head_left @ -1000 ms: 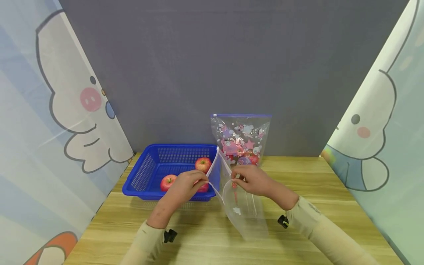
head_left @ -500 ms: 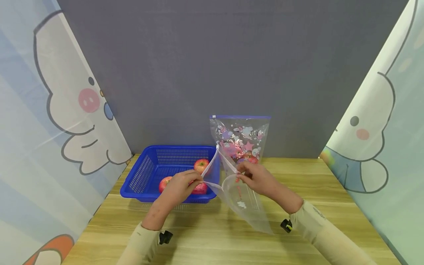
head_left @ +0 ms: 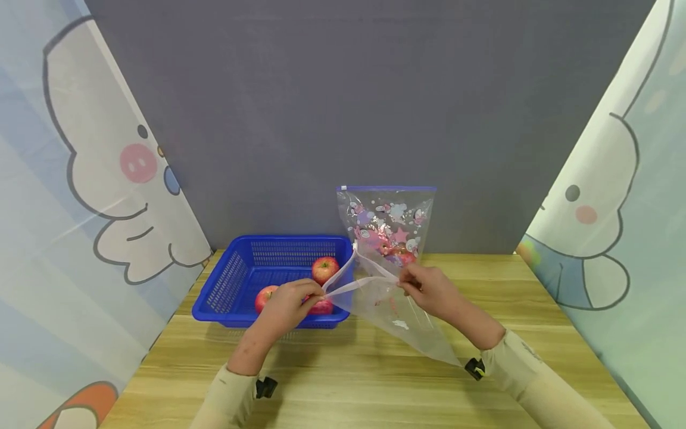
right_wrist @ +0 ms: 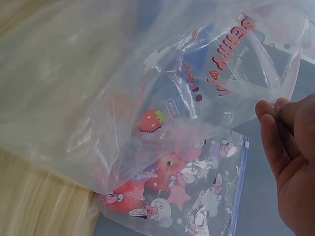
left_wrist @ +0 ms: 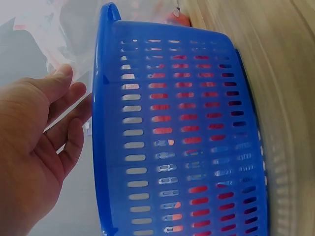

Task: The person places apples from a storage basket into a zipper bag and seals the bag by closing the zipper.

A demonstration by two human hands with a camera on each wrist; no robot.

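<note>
A clear plastic zip bag [head_left: 386,310] with red lettering and strawberry prints hangs between the two hands, its mouth spread apart. The left hand [head_left: 289,305] pinches one corner of the mouth between thumb and fingers, just over the front right of the blue basket. At the other end of the mouth, the right hand [head_left: 429,291] pinches the rim; the right wrist view shows its thumb and fingertips closed on the plastic. No fruit shows inside this bag. Several red apples [head_left: 324,270] lie in the blue basket, some partly hidden by the left hand.
The slotted blue basket [head_left: 220,292] stands at the left of the wooden table [head_left: 343,381]. Behind the held bag, a second zip bag [head_left: 386,208] with pink and purple prints and a blue zip stands against the grey backdrop, with apples in it.
Both hands have drawn apart: the left slightly left, the right farther right. The bag's mouth has stretched wider sideways, and its bottom corner has swung to the right.
</note>
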